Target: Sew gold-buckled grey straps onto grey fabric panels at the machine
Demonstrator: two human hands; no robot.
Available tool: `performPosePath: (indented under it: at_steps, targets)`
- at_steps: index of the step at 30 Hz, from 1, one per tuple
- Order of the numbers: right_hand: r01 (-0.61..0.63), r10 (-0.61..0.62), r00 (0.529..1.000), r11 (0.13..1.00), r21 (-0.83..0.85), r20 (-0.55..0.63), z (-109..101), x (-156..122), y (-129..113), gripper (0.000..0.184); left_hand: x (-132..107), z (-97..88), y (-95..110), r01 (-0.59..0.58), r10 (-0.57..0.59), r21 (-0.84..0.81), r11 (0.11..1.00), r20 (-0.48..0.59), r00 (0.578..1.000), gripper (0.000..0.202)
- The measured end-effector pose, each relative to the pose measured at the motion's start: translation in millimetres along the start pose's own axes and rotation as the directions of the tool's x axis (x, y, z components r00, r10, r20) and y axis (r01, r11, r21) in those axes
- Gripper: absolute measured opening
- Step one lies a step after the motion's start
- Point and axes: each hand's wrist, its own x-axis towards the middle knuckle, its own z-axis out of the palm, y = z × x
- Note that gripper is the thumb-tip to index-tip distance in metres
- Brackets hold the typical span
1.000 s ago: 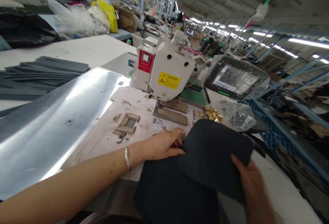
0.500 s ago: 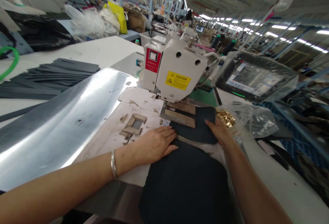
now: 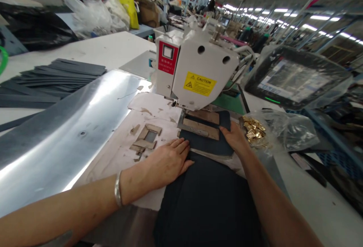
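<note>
A dark navy fabric piece (image 3: pixel 208 145) lies under the metal clamp frame (image 3: pixel 200 124) of a white sewing machine (image 3: pixel 195 71). My left hand (image 3: pixel 167 160) rests flat, fingers stretched, on the table at the piece's left edge. At the right edge, my right hand (image 3: pixel 235 137) presses on the fabric beside the clamp, fingers extended. A stack of dark navy pieces (image 3: pixel 207 201) sits just in front of me, between my arms. A silver bracelet (image 3: pixel 117 194) is on my left wrist.
A bag of small gold metal parts (image 3: pixel 255 130) lies right of the clamp. A plastic-wrapped touchscreen (image 3: pixel 295 77) stands at the right. A shiny metal sheet (image 3: pixel 68 126) and dark strips (image 3: pixel 48 81) cover the table's left. Cardboard templates (image 3: pixel 146 137) lie near my left hand.
My right hand carried the dark piece from in front of me forward and laid it under the machine's clamp. The left hand slid a little forward and flattened beside it.
</note>
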Motion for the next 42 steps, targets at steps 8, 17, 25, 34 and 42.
performPosePath:
  at_steps: [8,17,25,34,42]
  targets:
    - [0.295,-0.291,0.941,0.955,0.002,0.171,-54.4,-78.8,-11.4,0.05,3.0,0.5,-2.2,-0.01,0.01,-0.036,0.999,-0.017,1.0,0.048]
    - [0.432,-0.363,0.872,0.886,-0.168,0.328,-43.7,-132.1,-14.5,0.048,9.2,-4.0,-1.3,-0.004,0.005,-0.056,0.998,0.026,1.0,0.048]
    - [0.408,-0.375,0.907,0.894,-0.185,0.19,-42.7,-118.8,-26.4,0.036,17.4,-7.8,1.7,-0.018,0.025,-0.113,0.993,0.058,0.998,0.047]
    - [0.406,-0.389,0.91,0.906,-0.118,0.145,-36.4,-107.2,-19.1,0.031,17.7,-5.4,2.6,-0.046,0.048,-0.039,0.998,0.068,0.997,0.046]
    - [0.377,-0.356,0.924,0.906,-0.193,0.138,-30.7,-89.4,-16.6,0.011,19.1,-5.9,2.9,-0.024,0.026,-0.056,0.998,0.046,0.999,0.04]
